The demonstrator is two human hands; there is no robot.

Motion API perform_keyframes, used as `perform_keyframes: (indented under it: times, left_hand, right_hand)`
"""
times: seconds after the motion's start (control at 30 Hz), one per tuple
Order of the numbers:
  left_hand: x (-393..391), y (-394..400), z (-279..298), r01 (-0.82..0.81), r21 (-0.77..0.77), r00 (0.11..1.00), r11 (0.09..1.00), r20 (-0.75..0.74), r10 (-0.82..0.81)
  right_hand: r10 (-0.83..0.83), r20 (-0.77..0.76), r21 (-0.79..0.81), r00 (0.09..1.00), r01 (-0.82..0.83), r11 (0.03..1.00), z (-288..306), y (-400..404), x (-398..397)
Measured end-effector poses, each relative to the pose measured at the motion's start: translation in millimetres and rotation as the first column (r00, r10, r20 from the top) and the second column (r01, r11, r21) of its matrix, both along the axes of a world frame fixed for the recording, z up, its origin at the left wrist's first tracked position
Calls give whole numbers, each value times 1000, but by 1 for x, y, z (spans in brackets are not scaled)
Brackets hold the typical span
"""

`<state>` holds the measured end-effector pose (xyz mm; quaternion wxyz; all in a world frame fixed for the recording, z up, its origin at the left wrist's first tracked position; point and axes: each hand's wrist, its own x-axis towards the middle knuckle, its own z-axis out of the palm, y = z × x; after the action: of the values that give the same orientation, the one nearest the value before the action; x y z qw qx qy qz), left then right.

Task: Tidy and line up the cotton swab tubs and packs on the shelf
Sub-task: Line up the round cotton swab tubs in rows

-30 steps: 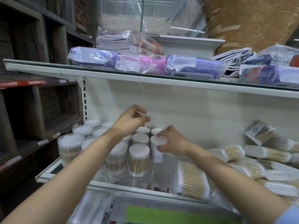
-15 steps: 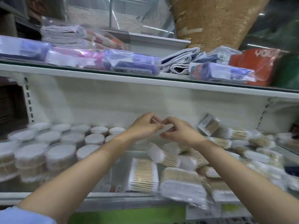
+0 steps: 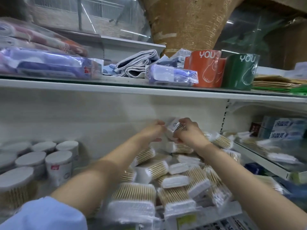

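Observation:
Round cotton swab tubs with white lids stand grouped at the shelf's left. A loose heap of flat swab packs covers the middle and right of the shelf. At the back of the heap, close to the back wall, my left hand and my right hand meet. Between them they hold one small swab pack, with fingers of both hands curled onto it. The view is blurred, so the exact finger hold is unclear.
The upper shelf close overhead carries plastic-wrapped packs, folded cloths, an orange box and a green box. A lower glass shelf at the right holds more swab packs, with blue-and-white boxes behind it.
The view swung right, from the tubs to the heap of packs. My right hand let go of a tub, and both hands moved right and now hold a small pack at the back.

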<state>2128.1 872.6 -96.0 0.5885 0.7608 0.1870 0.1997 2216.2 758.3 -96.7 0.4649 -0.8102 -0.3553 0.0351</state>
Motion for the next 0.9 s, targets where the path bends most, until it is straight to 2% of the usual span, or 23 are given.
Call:
perform_keyframes:
  times: [0.1,0.2,0.33,0.47,0.57,0.67,0.77,0.9]
  left_hand:
    - [11,-9,3,3,-133,999,991,38,2]
    - [18,-14,3,8,-171,999,985,50,1]
    - [13,-10,0,31,-199,998,979,62,-19]
    - [-8,16,-2,-17,-254,996,967,80,39]
    - [-30,28,0,-8,-271,989,963,142,48]
    - [-58,33,1,11,-215,978,977,204,34]
    - [-85,46,2,-20,-166,977,986,205,54]
    - [-116,61,3,9,-220,957,976,283,55]
  right_hand:
    - [31,-49,-5,998,-31,1000,0,-2,3]
    - [93,-102,21,990,-91,996,-2,-3,-1]
    - [107,59,21,992,-109,994,-1,-3,-9]
    - [93,65,93,994,-99,991,4,-2,-20]
    - [141,65,73,988,-145,987,2,6,-33]
    - [216,10,120,976,-215,969,-1,19,-52]
    - [338,-104,203,935,-313,928,0,31,-73]
    - [489,-239,308,839,-412,857,-1,42,-97]
